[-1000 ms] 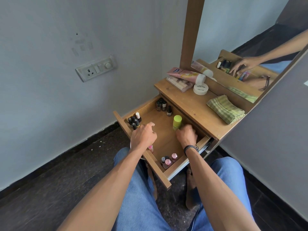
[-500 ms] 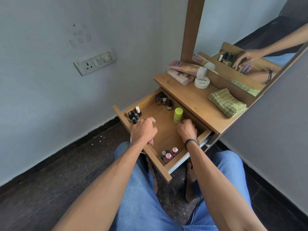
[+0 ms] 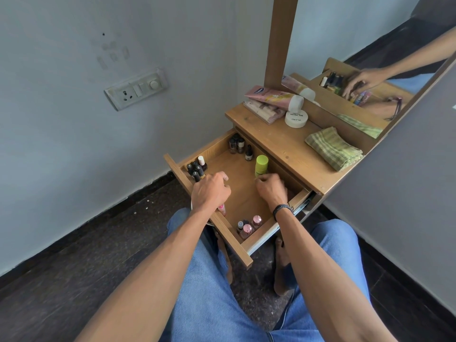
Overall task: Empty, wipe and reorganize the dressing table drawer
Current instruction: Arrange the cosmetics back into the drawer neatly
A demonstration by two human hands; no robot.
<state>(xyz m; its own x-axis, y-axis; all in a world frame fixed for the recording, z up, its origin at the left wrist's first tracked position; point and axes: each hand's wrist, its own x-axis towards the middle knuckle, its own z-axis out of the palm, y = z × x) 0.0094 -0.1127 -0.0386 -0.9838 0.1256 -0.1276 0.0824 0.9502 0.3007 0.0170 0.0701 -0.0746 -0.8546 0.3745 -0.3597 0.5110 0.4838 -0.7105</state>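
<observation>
The wooden drawer (image 3: 223,234) is pulled out over my lap. My left hand (image 3: 211,191) is curled over its front-left part, fingers down on a pink bottle (image 3: 221,208) that is mostly hidden beneath it; the mirror shows the fingers on coloured tubes. My right hand (image 3: 271,189), with a dark wristband, is curled at the foot of an upright green bottle (image 3: 261,164); whether it holds anything is hidden. Black-capped bottles (image 3: 196,169) stand in the left corner, dark bottles (image 3: 237,144) at the back, and pink-capped bottles (image 3: 248,227) in the near corner.
On the table top (image 3: 283,146) lie a folded green checked cloth (image 3: 333,149), a white round jar (image 3: 296,118), a pink tube (image 3: 271,96) and a clear box (image 3: 262,111). A mirror (image 3: 370,70) stands behind, a wall to the left, and my knees below the drawer.
The view has shifted a little. Both hands stay in the drawer almost where they were; my right hand has edged closer to the green bottle.
</observation>
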